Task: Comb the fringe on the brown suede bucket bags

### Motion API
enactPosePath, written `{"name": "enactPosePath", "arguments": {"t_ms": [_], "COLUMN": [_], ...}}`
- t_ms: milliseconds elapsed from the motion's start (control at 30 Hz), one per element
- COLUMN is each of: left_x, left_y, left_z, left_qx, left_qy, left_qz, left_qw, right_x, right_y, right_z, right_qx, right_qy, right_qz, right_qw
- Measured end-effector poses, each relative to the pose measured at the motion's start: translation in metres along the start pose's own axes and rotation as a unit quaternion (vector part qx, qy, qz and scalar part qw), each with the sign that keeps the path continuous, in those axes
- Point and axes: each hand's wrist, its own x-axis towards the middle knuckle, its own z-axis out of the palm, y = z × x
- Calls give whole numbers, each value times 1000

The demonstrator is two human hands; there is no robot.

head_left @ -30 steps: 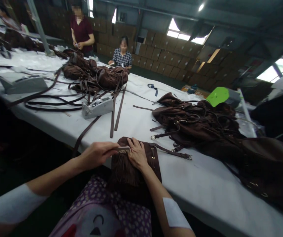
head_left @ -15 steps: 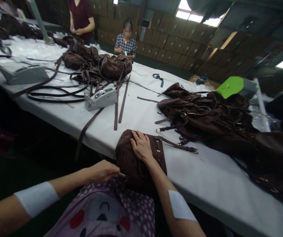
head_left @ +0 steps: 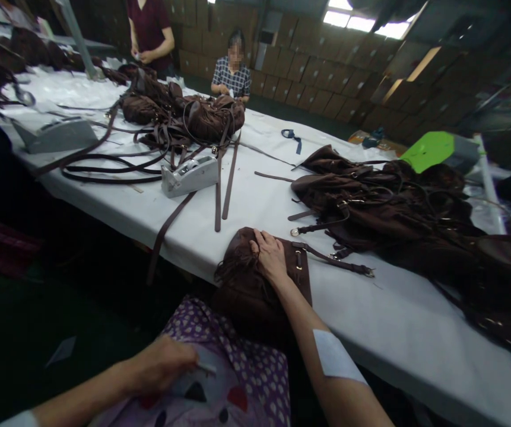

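A dark brown fabric bag [head_left: 246,296] lies at the table's near edge and hangs partly over it. My right hand [head_left: 270,255] rests on top of the bag, fingers stretched out and lying flat. From the bag's side a strap with a metal buckle [head_left: 339,261] runs out across the table. My left hand [head_left: 164,362] is closed, low over the purple apron [head_left: 255,379] and apart from the bag. A short, slim, pale tool [head_left: 206,367] sticks out of its fist; blur hides its kind.
A white-covered table [head_left: 264,148] runs across the view. Brown bags [head_left: 393,207] are heaped to the right, and another pile [head_left: 184,112] lies at the back. Two tape dispensers, one grey [head_left: 59,136] and one nearer [head_left: 190,175], stand to the left. Two people [head_left: 232,74] are beyond the table.
My left hand has pulled away from the bag, down and left over the apron, with the slim tool still in it. My right hand stays flat on the bag.
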Motion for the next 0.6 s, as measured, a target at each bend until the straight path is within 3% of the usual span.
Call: {"name": "enactPosePath", "arguments": {"t_ms": [100,167,233,300,400,500,600], "left_x": [17,47,84,118,151,155,151], "left_y": [-4,-3,5,16,32,38,35], "left_z": [-46,-84,-116,-136,-143,-135,-126], "left_qx": [-69,-68,-55,-41,-23,-19,23], "left_qy": [188,291,337,332,278,241,220], "left_qz": [-108,-115,-86,-50,-5,0,-6], "left_qw": [974,948,936,941,960,970,975], "right_x": [0,-2,-4,-7,-13,-17,-16], "right_y": [0,-1,-2,-1,1,5,11], "right_z": [1,0,-3,-7,-12,-15,-13], "right_qx": [-11,-21,-25,-17,19,106,249], "right_qy": [15,14,6,-4,-15,-5,79], "right_qz": [-9,-14,-23,-37,-76,-122,-62], "right_qw": [1000,1000,999,999,997,987,963]}}
